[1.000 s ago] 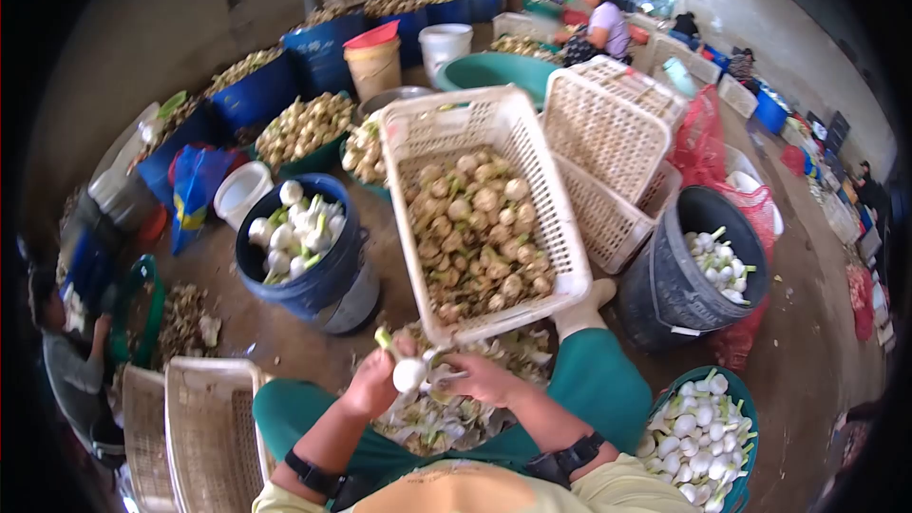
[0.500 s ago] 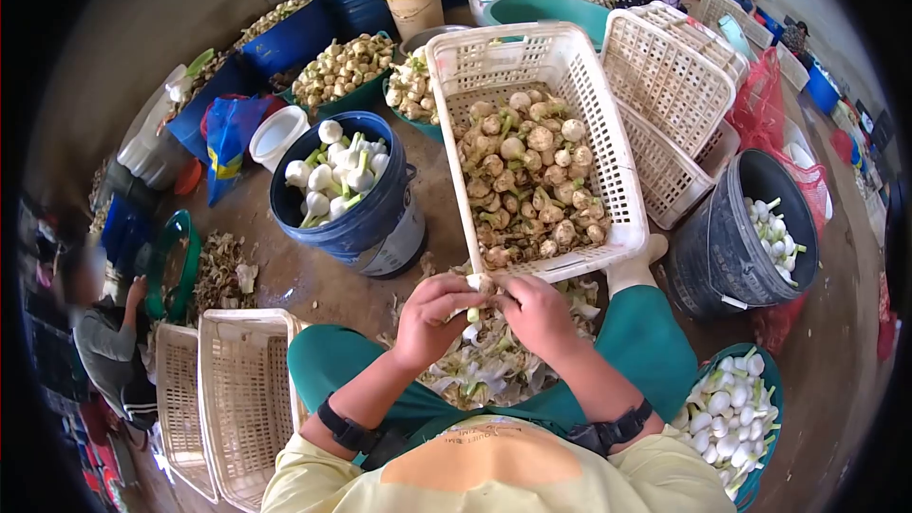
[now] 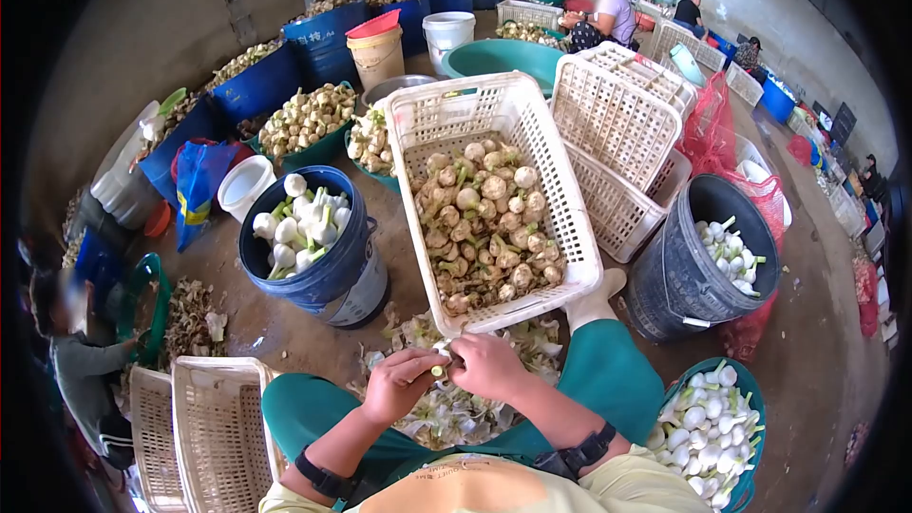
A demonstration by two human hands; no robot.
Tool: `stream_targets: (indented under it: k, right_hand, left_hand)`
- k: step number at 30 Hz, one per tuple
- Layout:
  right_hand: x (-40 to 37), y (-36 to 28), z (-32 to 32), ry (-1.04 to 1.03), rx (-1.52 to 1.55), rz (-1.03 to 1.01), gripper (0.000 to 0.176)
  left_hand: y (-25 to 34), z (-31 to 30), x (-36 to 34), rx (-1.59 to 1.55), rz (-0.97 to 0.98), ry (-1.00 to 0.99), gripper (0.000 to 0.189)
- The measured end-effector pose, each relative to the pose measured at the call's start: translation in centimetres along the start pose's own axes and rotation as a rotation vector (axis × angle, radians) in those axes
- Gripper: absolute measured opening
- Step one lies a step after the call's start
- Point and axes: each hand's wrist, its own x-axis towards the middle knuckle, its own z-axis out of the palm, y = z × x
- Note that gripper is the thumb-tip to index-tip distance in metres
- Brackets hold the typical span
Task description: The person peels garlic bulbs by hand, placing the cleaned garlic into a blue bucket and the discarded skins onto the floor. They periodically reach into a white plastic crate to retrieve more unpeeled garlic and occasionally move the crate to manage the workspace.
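My left hand [image 3: 403,384] and my right hand [image 3: 486,367] meet over my lap, both closed on one garlic bulb [image 3: 437,370]. Its cut green stem end points toward me; my fingers cover most of the bulb. Just beyond my hands, a white plastic crate [image 3: 554,294] leans toward me, holding brown, unpeeled garlic bulbs [image 3: 494,218]. Below my hands, a heap of loose garlic skins [image 3: 456,412] lies on the floor between my legs.
Clean white garlic fills a blue bucket [image 3: 328,290] at left, a black bucket [image 3: 655,266] at right and a green basin [image 3: 755,389] at lower right. Stacked crates [image 3: 617,114] stand right of the front crate. Other people [image 3: 608,14] sit further off; another person [image 3: 85,380] is at left.
My head view has tilted up and shifted, so the surroundings appear lower and to the left. My fingers have closed further over the garlic bulb, and its stem now points more toward me.
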Motion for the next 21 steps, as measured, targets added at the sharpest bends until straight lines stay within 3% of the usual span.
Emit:
stream_targets:
  k: [5,7,9,11,13,14,15,16,17,18,19,21]
  right_hand:
    - [-0.1,0.9,-1.5,-0.084,0.083,0.161,0.016]
    - [-0.7,1.4,-1.9,-0.376,0.226,0.202,0.019]
    - [-2.0,0.6,-1.0,-0.598,0.284,0.011,0.024]
    - [-2.9,-0.4,0.0,-0.81,0.262,-0.08,0.025]
    - [-3.1,0.0,0.1,-0.792,0.318,0.059,0.024]
    - [-3.9,1.3,0.7,-0.638,0.368,0.078,0.023]
    - [-4.1,2.7,1.3,-0.611,0.274,0.079,0.02]
    - [-4.2,3.0,0.6,-0.604,-0.047,0.059,0.012]
    - [-4.3,3.2,0.3,-0.438,-0.313,-0.151,0.006]
    - [-4.1,3.5,-0.1,-0.267,-0.15,-0.155,0.004]
    - [-3.0,2.6,-1.2,-0.219,-0.169,-0.06,0.005]
    - [-1.4,0.5,-2.5,0.113,-0.161,-0.05,0.008]
  left_hand:
    - [-0.3,-0.5,0.1,-0.131,-0.024,-0.011,0.026]
    - [-1.0,-0.7,-0.5,-0.904,-0.381,-0.02,0.026]
    - [-1.2,-1.2,-0.2,-0.949,-0.397,-0.001,0.03]
    - [-1.1,-1.2,0.5,-1.025,-0.44,0.196,0.033]
    - [-0.8,-1.5,0.9,-1.064,-0.447,0.236,0.037]
    - [-0.3,-1.5,1.1,-1.033,-0.444,0.252,0.038]
    - [-0.4,-1.5,1.1,-0.942,-0.387,0.242,0.034]
    - [-0.2,-1.4,1.1,-0.901,-0.357,0.243,0.031]
    - [-0.1,-1.3,0.9,-0.855,-0.318,0.236,0.028]
    - [0.0,-1.1,0.7,-0.829,-0.278,0.242,0.025]
    - [0.1,-0.8,0.8,-0.808,-0.227,0.246,0.023]
    - [-0.2,-0.3,0.8,-0.745,-0.151,0.262,0.027]
